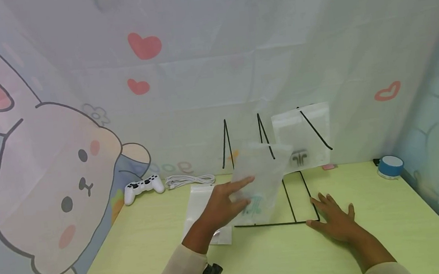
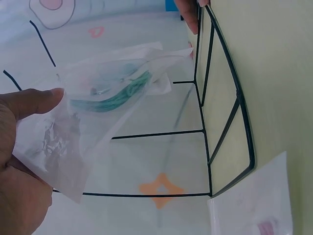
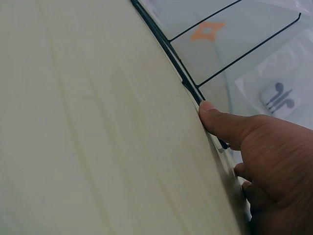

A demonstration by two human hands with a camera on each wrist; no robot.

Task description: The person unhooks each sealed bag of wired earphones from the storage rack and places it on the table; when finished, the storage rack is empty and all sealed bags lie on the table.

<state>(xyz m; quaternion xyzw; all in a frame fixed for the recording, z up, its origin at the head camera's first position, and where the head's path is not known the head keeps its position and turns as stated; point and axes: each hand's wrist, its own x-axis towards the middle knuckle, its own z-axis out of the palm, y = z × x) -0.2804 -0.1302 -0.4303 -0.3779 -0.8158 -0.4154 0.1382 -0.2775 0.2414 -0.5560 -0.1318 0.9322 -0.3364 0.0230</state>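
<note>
My left hand (image 1: 220,205) pinches a frosted plastic bag (image 1: 261,177) by its edge, with the thumb on the near side in the left wrist view. Something green and cord-like shows through that bag (image 2: 117,95). A black wire display rack (image 1: 291,200) with upright prongs stands on the table, partly hidden behind the bag. At the rack's front right corner, my right hand (image 1: 336,220) lies with spread fingers; its thumb (image 3: 225,122) touches the base rod. Another frosted bag (image 1: 302,133), with dark earphones inside, hangs on the rack's right prong.
A third white bag (image 1: 198,201), with something pinkish inside, lies flat left of the rack. Along the back edge are a white game controller (image 1: 143,187), a coiled white cable (image 1: 189,180) and a blue-and-white cylinder (image 1: 390,167). A printed curtain (image 1: 214,80) hangs behind.
</note>
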